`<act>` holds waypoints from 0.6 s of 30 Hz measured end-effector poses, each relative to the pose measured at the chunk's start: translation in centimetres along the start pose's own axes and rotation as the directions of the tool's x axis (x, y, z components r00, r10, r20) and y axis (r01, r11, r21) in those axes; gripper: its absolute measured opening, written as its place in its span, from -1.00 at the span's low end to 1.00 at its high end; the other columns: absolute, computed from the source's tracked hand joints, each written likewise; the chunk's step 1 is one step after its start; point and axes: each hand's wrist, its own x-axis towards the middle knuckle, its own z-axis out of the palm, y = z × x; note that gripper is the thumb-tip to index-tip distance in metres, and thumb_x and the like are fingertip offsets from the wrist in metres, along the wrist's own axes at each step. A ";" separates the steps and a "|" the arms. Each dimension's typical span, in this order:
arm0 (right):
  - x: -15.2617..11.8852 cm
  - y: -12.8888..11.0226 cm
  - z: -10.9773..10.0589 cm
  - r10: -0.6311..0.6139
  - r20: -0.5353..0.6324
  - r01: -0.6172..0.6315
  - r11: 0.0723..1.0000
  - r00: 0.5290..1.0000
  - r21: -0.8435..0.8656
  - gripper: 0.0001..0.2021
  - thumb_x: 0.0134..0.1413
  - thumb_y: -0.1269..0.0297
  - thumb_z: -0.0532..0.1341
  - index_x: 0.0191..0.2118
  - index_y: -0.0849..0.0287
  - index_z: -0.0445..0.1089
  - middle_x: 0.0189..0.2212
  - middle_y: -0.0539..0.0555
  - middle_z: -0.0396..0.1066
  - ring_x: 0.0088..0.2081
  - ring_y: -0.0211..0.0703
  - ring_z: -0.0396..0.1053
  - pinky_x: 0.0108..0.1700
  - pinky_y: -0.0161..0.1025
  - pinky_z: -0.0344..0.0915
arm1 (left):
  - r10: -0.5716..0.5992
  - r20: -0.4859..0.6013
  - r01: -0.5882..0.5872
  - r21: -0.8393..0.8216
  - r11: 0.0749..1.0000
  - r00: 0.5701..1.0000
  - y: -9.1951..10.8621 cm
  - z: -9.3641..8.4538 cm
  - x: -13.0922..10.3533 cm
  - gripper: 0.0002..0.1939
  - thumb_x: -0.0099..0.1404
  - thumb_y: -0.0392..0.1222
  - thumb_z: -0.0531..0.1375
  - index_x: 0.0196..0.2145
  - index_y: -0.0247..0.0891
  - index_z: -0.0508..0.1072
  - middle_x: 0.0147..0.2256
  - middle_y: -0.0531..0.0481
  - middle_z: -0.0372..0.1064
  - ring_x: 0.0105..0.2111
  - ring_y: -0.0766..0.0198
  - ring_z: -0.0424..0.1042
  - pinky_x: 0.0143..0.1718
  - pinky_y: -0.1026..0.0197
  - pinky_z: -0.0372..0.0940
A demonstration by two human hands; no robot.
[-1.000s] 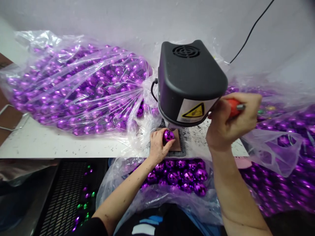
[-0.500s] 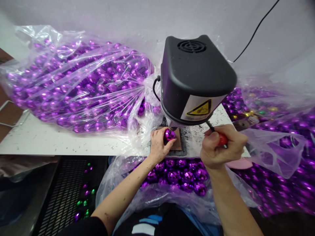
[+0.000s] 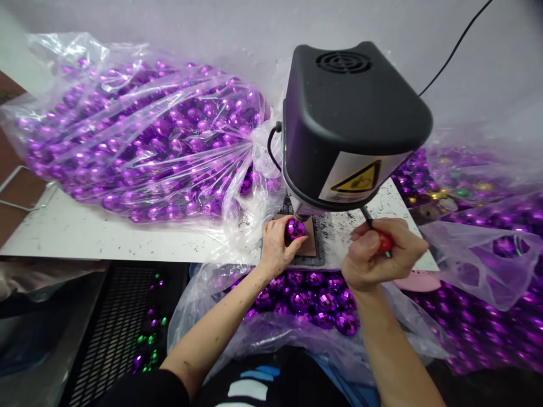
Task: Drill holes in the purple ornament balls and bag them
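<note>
My left hand (image 3: 276, 244) is closed round a shiny purple faceted ball (image 3: 296, 228), holding it on a small brown board (image 3: 311, 240) over a dark mat. Just above the ball is the metal chuck (image 3: 302, 210) of a black drill press (image 3: 356, 107); whether a bit touches the ball is hidden. My right hand (image 3: 382, 251) grips the drill press lever by its red knob (image 3: 384, 242), to the right of the machine head. Several more purple balls (image 3: 326, 299) lie in an open plastic bag in front of me, below the table edge.
A big clear bag of purple balls (image 3: 161, 141) covers the left of the white table (image 3: 127, 242). More purple balls (image 3: 492, 333) fill bags at the right. Dark shavings litter the tabletop. At the lower left stands a black crate (image 3: 112, 328) with small green and purple balls.
The camera view has shifted slightly, so the drill press appears larger and further right. Both hands keep their grips, on the ball and on the lever knob.
</note>
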 end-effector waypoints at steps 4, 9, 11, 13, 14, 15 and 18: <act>-0.4 0.1 0.1 0.015 -0.003 -0.015 1.000 1.000 0.009 -0.85 0.19 0.27 0.15 -0.11 0.01 0.32 -0.54 -0.07 0.21 -0.51 -0.26 0.23 -0.38 -0.19 0.21 | -0.001 -0.001 0.001 0.003 1.000 1.000 -0.1 0.1 0.0 -0.54 0.33 0.00 0.33 0.08 -0.24 0.38 -0.09 -0.15 0.46 -0.06 0.05 0.40 0.05 -0.02 0.27; -0.7 0.1 0.2 0.030 -0.020 -0.031 0.999 0.999 -0.016 -0.86 0.20 0.23 0.14 -0.11 0.00 0.30 -0.53 -0.07 0.22 -0.51 -0.22 0.26 -0.37 -0.15 0.25 | -0.014 0.001 0.014 0.014 1.000 1.000 -0.2 0.2 -0.1 -0.54 0.31 0.01 0.34 0.07 -0.23 0.39 -0.09 -0.14 0.46 -0.07 0.04 0.41 0.05 -0.02 0.28; -0.9 0.2 0.2 0.055 -0.017 -0.056 0.998 0.998 -0.030 -0.85 0.20 0.24 0.13 -0.11 0.01 0.29 -0.51 -0.06 0.24 -0.49 -0.21 0.28 -0.35 -0.13 0.28 | -0.017 0.000 0.017 0.013 1.000 1.000 -0.2 0.2 -0.1 -0.54 0.31 0.01 0.34 0.07 -0.22 0.39 -0.09 -0.14 0.46 -0.07 0.04 0.42 0.05 -0.02 0.28; -1.4 0.5 0.3 0.065 -0.013 -0.065 0.997 0.998 -0.028 -0.85 0.18 0.26 0.13 -0.12 0.03 0.28 -0.48 -0.05 0.27 -0.47 -0.22 0.29 -0.34 -0.14 0.30 | -0.018 -0.004 0.018 0.006 1.000 1.000 -0.3 0.3 -0.1 -0.53 0.30 0.01 0.35 0.07 -0.22 0.40 -0.08 -0.14 0.46 -0.06 0.04 0.42 0.05 -0.02 0.28; -1.8 0.7 0.3 0.067 -0.005 -0.067 0.997 0.998 -0.026 -0.86 0.17 0.26 0.13 -0.13 0.05 0.28 -0.47 -0.05 0.27 -0.46 -0.22 0.30 -0.35 -0.15 0.30 | -0.017 -0.008 0.017 0.004 1.000 1.000 -0.3 0.3 0.0 -0.53 0.29 0.01 0.36 0.07 -0.22 0.40 -0.08 -0.14 0.46 -0.07 0.05 0.42 0.05 -0.02 0.28; -2.3 1.0 0.4 0.068 0.009 -0.068 0.997 0.998 -0.026 -0.86 0.16 0.27 0.14 -0.14 0.06 0.28 -0.48 -0.04 0.27 -0.46 -0.23 0.30 -0.37 -0.18 0.29 | -0.016 -0.011 0.016 0.002 1.000 1.000 -0.3 0.3 0.0 -0.53 0.29 0.00 0.36 0.07 -0.22 0.40 -0.08 -0.14 0.47 -0.07 0.05 0.42 0.05 -0.02 0.28; -3.5 1.9 0.7 0.069 0.064 -0.068 0.997 0.996 -0.029 -0.88 0.14 0.31 0.14 -0.17 0.10 0.29 -0.49 -0.03 0.28 -0.44 -0.23 0.33 -0.42 -0.24 0.28 | -0.008 -0.020 0.007 -0.005 1.000 1.000 -0.4 0.4 0.0 -0.52 0.28 0.00 0.37 0.06 -0.24 0.39 -0.06 -0.14 0.47 -0.06 0.05 0.42 0.05 -0.02 0.28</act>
